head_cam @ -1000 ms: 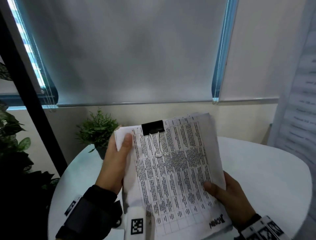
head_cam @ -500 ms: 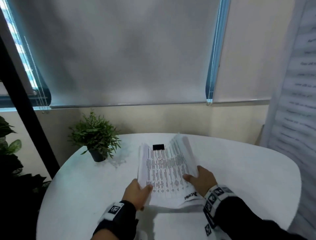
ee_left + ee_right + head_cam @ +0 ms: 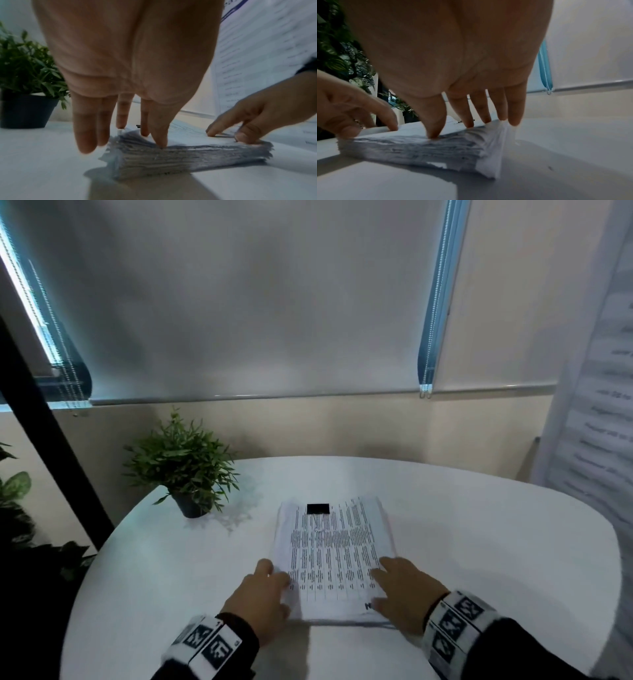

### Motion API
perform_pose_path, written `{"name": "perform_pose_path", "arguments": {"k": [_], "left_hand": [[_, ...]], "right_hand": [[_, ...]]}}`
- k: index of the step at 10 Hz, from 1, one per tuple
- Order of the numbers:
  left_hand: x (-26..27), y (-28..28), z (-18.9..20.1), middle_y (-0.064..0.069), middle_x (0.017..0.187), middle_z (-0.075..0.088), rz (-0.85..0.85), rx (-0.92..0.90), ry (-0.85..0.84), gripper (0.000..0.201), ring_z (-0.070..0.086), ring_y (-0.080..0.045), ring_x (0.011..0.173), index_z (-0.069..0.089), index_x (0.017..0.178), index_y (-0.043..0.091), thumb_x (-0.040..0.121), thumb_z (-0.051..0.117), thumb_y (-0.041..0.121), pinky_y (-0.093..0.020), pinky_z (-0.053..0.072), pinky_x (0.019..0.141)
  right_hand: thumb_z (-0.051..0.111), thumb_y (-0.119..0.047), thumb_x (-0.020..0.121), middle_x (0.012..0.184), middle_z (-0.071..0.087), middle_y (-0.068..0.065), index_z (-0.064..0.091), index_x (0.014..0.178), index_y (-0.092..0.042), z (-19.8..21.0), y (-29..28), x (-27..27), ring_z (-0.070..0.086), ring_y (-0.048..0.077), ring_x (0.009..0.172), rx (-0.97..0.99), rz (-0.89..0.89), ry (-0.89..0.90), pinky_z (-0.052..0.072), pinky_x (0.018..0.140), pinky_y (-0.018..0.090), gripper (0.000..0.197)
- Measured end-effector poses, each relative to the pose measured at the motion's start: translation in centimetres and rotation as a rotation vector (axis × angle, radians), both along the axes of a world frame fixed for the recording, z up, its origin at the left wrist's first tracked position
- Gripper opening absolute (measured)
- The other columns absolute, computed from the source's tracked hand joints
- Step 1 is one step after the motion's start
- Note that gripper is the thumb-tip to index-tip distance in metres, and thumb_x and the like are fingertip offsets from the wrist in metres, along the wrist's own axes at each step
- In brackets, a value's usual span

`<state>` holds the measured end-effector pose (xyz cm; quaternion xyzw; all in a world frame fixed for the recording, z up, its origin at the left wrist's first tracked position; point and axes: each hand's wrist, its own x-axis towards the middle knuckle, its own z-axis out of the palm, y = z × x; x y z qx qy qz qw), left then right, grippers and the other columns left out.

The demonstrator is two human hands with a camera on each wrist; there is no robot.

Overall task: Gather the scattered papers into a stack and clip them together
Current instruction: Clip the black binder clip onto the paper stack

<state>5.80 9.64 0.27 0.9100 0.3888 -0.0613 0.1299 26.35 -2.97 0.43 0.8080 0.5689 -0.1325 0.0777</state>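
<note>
Left hand (image 3: 123, 81) fingertips (image 3: 158, 142) on paper stack (image 3: 171, 158); right hand (image 3: 254, 115) touching far corner.

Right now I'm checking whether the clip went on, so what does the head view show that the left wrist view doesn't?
Only the head view shows the black binder clip clamped on the far edge of the printed white paper stack, and the round white table whole. Only the left wrist view shows the stack's layered near edge, thumb tip pressing its top. Both show the left hand, right hand and small green potted plant.
</note>
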Motion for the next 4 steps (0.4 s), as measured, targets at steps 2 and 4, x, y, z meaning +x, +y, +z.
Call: {"name": "perform_pose_path", "arguments": {"k": [2,4], "left_hand": [[-0.4,-1.4,-1.1,0.000,0.139,0.033,-0.075,0.048,0.134,0.041,0.049,-0.023,0.122,0.038,0.136,0.031,0.095,0.041,0.032,-0.036,0.042,0.095],[-2.4,-1.1,-0.5,0.001,0.156,0.008,-0.068,-0.088,0.142,0.077,0.042,-0.026,0.131,0.017,0.149,0.032,0.080,0.030,0.064,-0.035,0.036,0.106]], "right_hand": [[0.013,-0.074,0.086,0.159,-0.013,0.008,0.000,0.152,-0.016,-1.9,-0.3,0.7,-0.005,0.032,0.146,-0.248,0.011,0.067,0.007,0.119,0.046,0.089],[0.027,-0.046,0.100,0.158,-0.017,0.005,-0.004,0.152,-0.021,-1.9,-1.9,-0.2,-0.011,0.027,0.146,-0.060,-0.078,0.082,0.004,0.119,0.039,0.065]]}}
